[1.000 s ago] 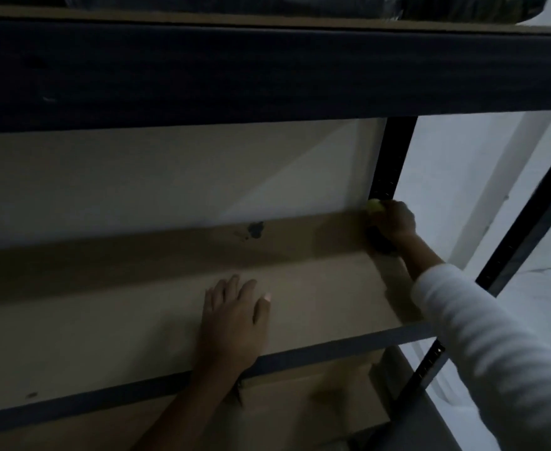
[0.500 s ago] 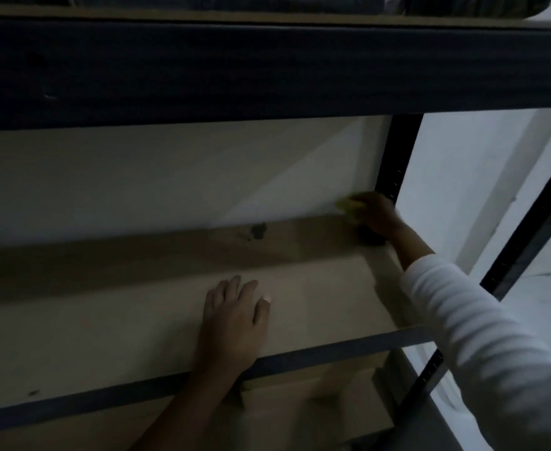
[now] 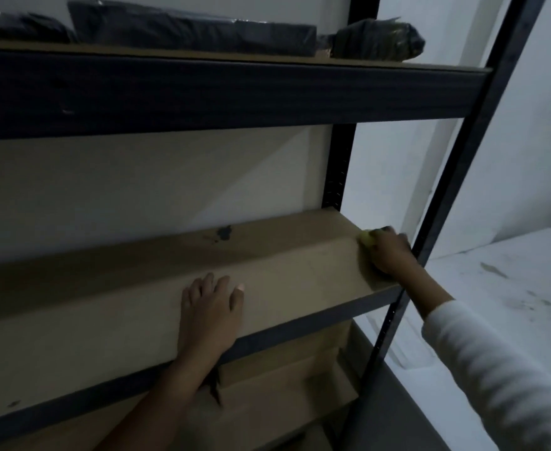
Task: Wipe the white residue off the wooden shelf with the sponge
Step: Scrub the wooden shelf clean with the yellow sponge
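Stage: mid-wipe, by the look of it; sponge on the board, working the far right end.
Right hand (image 3: 389, 253): at 3 o'clock of the view, reaching in past the dark upright (image 3: 443, 203); fingers curled down over the sponge, pressing it onto the shelf's right end.
Sponge (image 3: 367, 239): yellow, only a corner showing at the fingertips, the rest hidden under the hand; touching the board near its back right corner.
Left hand (image 3: 210, 307): flat on the board at about 6 o'clock, fingers straight and slightly spread, holding nothing; seemingly bracing.
Wooden shelf (image 3: 300, 268): brown board on a dark metal frame; back strip in shadow, front strip paler.
White residue: not plainly visible in this dim light; the paler front band could be light or film, cannot tell which.
Dark blotch (image 3: 224, 232): near the back edge at 12 o'clock of the left hand, well apart from the sponge; unclear whether dirt or a mark in the wood.
Done: cannot be judged with confidence; no clear clean-versus-dirty boundary on the board.
Left: probably the long stretch from centre toward 9 o'clock, and the patch under the resting left hand.
Upper shelf: dark wrapped bundles (image 3: 196, 29), untouched by either hand.
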